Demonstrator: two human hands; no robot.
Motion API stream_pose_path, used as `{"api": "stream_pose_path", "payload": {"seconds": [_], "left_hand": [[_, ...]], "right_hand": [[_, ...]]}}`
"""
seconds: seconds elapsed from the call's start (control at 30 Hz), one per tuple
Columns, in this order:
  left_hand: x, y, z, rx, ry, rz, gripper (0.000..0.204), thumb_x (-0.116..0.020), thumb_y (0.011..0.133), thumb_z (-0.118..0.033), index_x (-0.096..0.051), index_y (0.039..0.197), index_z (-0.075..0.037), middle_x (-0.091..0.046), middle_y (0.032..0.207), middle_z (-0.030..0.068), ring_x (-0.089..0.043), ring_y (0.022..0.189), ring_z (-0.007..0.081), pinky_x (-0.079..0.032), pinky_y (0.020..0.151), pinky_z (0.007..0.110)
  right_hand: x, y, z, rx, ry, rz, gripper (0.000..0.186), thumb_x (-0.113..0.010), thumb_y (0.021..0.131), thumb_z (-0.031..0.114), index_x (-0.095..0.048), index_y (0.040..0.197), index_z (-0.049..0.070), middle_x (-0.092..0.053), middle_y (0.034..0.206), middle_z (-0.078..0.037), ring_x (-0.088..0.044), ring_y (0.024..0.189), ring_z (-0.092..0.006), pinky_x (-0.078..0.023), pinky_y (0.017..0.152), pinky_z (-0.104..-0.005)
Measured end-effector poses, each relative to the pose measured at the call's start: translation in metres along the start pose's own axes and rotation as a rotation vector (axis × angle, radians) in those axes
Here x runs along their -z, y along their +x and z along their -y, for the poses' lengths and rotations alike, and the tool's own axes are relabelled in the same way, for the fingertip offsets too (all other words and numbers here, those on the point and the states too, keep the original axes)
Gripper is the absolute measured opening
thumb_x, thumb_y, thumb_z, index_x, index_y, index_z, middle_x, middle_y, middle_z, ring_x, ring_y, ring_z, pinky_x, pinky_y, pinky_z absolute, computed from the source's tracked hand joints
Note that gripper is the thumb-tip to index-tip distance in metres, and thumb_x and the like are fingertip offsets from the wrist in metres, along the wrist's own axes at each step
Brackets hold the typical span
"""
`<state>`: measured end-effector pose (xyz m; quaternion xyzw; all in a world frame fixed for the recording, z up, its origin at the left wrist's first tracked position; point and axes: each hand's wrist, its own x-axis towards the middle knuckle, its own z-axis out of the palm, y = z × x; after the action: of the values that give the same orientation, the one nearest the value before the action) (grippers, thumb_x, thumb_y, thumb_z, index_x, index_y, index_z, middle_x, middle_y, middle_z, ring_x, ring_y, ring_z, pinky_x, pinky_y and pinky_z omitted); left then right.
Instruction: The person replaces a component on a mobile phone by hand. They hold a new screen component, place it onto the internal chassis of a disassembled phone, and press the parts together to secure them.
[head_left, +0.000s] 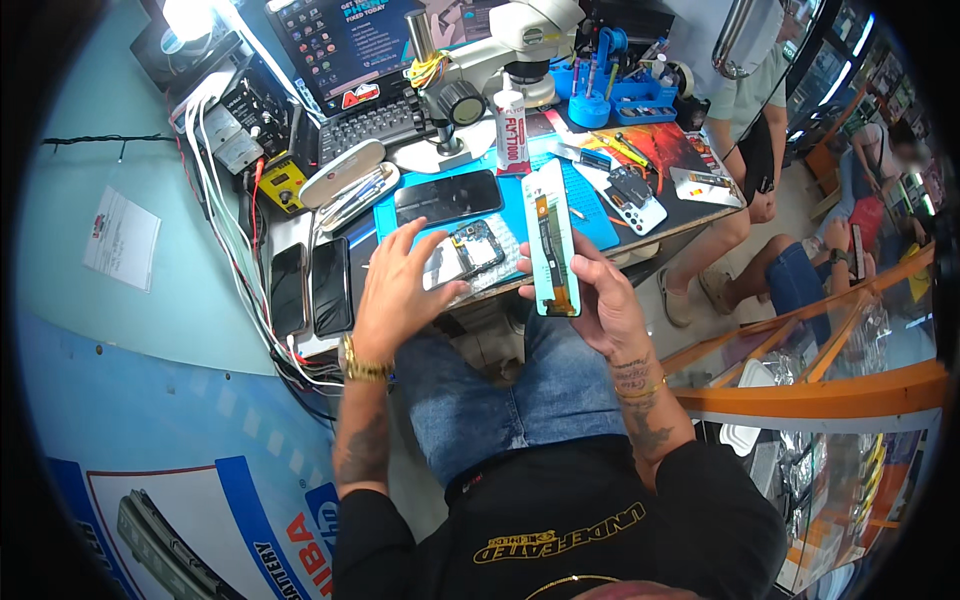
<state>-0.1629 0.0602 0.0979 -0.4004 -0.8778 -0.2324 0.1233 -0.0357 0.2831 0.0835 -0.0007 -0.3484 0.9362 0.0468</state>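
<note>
My right hand (602,290) holds a phone screen panel (551,228) upright on end, its pale back and flex cable facing me. My left hand (398,290), fingers apart, is over the desk's front edge, beside a disassembled phone body (480,247) on bubble wrap (510,262). Behind these, a dark phone (448,197) lies on a blue work mat (590,210). A white glue tube (511,138) stands behind the screen panel. To its right lie loose phone parts (630,195).
A microscope (525,35), laptop (330,55), pen case (350,185) and blue tool holder (590,105) crowd the desk (724,208). Two phones (329,285) and cables lie left, by a power supply (287,176). People (740,170) are at my right, beyond which runs an orange-edged counter (800,385).
</note>
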Motion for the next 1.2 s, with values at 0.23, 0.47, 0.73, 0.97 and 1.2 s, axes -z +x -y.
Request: {"api": "stream_pose_path", "payload": {"seconds": [0.23,0.47,0.73,0.97,1.2], "left_hand": [[-0.007,0.031,0.017,0.012,0.005,0.343,0.065,-0.081,0.069,-0.039,-0.063,0.123,-0.008,-0.066,0.119,0.0178,-0.059,0.115,0.034,-0.047,0.099,0.042],[0.002,0.035,0.027,0.092,-0.22,0.213,0.072,-0.085,0.063,-0.03,-0.058,0.125,-0.008,-0.069,0.109,0.0157,-0.068,0.097,0.0287,-0.054,0.086,0.039],[0.009,0.031,0.037,0.257,-1.537,-0.286,0.074,-0.072,0.081,-0.006,-0.037,0.145,-0.001,-0.064,0.121,0.0161,-0.063,0.104,0.0189,-0.05,0.093,0.029],[-0.002,0.032,0.046,0.134,-1.669,-0.378,0.074,-0.073,0.087,-0.022,-0.033,0.145,-0.001,-0.06,0.125,0.0196,-0.062,0.111,0.0229,-0.053,0.096,0.038],[-0.014,0.011,0.022,0.244,-1.929,-0.304,0.076,-0.054,0.094,-0.054,-0.039,0.143,0.001,-0.056,0.134,0.0189,-0.061,0.116,0.0276,-0.054,0.097,0.044]], "right_hand": [[0.005,0.0,0.017,0.076,-0.095,-0.049,0.069,-0.062,0.094,0.014,-0.026,0.152,0.001,-0.057,0.126,-0.019,-0.06,0.117,-0.0265,-0.057,0.092,-0.0416],[-0.003,-0.003,0.022,0.114,-0.084,-0.069,0.072,-0.063,0.092,0.009,-0.025,0.153,0.003,-0.057,0.127,-0.02,-0.06,0.116,-0.0282,-0.058,0.092,-0.0408],[-0.029,0.001,0.016,0.214,-0.21,-0.043,0.086,-0.064,0.089,0.005,-0.012,0.157,0.004,-0.052,0.133,-0.023,-0.058,0.118,-0.0282,-0.054,0.096,-0.0417],[-0.02,0.019,-0.01,0.128,-0.255,-0.018,0.088,-0.065,0.087,0.001,-0.012,0.157,0.006,-0.051,0.133,-0.023,-0.056,0.119,-0.0271,-0.053,0.096,-0.0404],[-0.036,0.01,0.003,0.231,-0.456,-0.01,0.091,-0.068,0.084,0.002,-0.015,0.158,0.008,-0.052,0.134,-0.022,-0.056,0.12,-0.0267,-0.052,0.096,-0.0384]]}}
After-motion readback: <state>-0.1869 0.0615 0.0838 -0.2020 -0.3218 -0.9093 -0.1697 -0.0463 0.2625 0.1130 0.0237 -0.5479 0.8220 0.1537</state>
